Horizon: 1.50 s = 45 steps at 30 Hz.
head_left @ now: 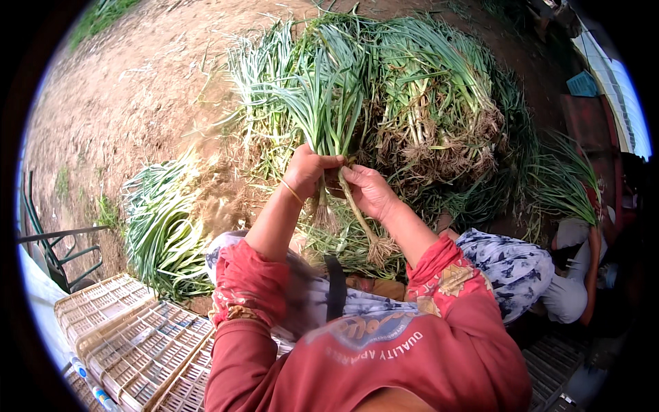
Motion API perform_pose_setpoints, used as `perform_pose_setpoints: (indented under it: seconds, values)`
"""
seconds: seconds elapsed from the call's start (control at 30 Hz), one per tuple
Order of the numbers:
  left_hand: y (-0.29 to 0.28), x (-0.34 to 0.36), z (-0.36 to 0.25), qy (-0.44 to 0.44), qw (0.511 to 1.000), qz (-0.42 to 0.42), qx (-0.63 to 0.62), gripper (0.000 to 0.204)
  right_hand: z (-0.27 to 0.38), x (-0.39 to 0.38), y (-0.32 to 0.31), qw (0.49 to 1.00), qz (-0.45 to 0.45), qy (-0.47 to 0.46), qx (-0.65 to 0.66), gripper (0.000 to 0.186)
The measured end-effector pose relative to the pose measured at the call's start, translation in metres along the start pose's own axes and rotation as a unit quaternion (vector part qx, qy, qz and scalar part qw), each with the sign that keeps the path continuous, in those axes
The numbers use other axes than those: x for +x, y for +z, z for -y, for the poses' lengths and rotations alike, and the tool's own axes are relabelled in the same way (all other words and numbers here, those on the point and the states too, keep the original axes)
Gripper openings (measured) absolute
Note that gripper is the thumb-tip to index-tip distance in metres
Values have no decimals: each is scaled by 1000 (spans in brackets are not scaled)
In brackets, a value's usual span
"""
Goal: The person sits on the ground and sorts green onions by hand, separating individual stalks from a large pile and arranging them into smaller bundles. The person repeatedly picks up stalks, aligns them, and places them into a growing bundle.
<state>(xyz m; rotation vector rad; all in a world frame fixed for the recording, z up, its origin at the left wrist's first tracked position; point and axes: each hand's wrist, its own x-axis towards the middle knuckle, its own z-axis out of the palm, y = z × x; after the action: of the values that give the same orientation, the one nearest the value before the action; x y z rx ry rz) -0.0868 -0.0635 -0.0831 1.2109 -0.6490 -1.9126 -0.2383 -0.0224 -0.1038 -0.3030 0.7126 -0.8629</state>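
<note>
My left hand (307, 173) is closed round the stems of a few green onions (322, 127), whose green leaves fan out away from me over the pile. Their roots hang down below that hand. Close beside it, my right hand (371, 192) pinches one green onion stalk with thumb and fingers. That stalk's pale stem (357, 213) slants down to a bushy, earthy root end over my lap. Both hands nearly touch. Just beyond them lies a big heap of green onions (429, 96) with brown, soil-caked roots.
A neater heap of green onions (168, 226) lies at the left, roots inward. Stacked cream plastic crates (141, 343) stand at the lower left, near a dark metal frame (58, 240). At the right, another person (583, 254) holds a bunch of green onions. Bare soil (151, 82) stretches at the far left.
</note>
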Motion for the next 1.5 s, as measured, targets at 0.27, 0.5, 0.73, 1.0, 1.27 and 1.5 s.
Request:
perform_pose_setpoints:
  seconds: [0.27,0.5,0.73,1.0,1.27,1.5]
  values:
    - [-23,7,-18,81,992,-85,51,12,13,-76,-12,912,53,-25,-406,13]
    - [-17,16,-16,116,985,-122,34,13,46,-154,-45,557,157,266,-771,33]
    - [-2,15,-19,75,992,-96,19,14,24,-88,-2,652,-14,-252,-715,48]
    - [5,-1,-16,7,1000,-9,-7,9,18,-43,9,886,-7,-103,-452,18]
    - [-9,9,-19,13,996,-72,-54,4,16,-83,18,694,47,-112,-709,23]
    - [-28,15,-53,49,958,43,-278,19,17,-46,-51,660,36,-14,-750,67]
